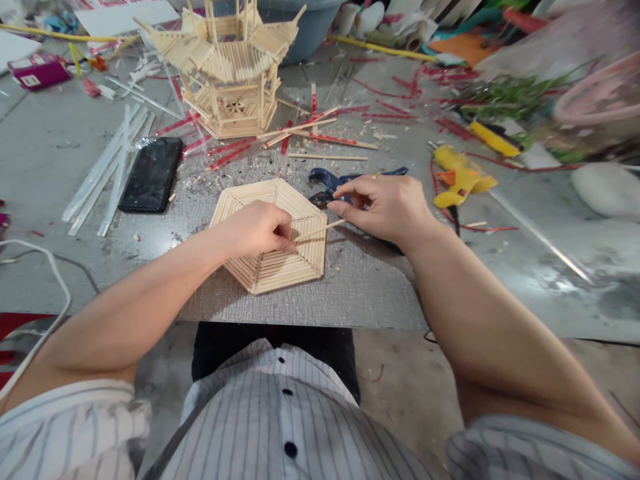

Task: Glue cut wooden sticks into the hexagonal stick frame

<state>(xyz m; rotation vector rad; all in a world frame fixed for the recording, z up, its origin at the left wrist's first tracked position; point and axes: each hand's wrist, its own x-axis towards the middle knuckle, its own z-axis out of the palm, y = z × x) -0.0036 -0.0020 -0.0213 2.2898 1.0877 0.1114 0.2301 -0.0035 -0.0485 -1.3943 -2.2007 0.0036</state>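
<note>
A hexagonal panel of pale wooden sticks lies flat near the table's front edge. Over its middle, my left hand pinches one end of a thin wooden stick. The stick runs right across the panel, past its right corner, to the fingertips of my right hand, where the thumb and index finger are close together around its other end. Blue-handled pliers lie just behind my right hand, partly covered by it.
A wooden stick pavilion model stands at the back. A black phone and clear glue sticks lie left. Loose sticks and red scraps are scattered behind the panel. A yellow glue gun lies right.
</note>
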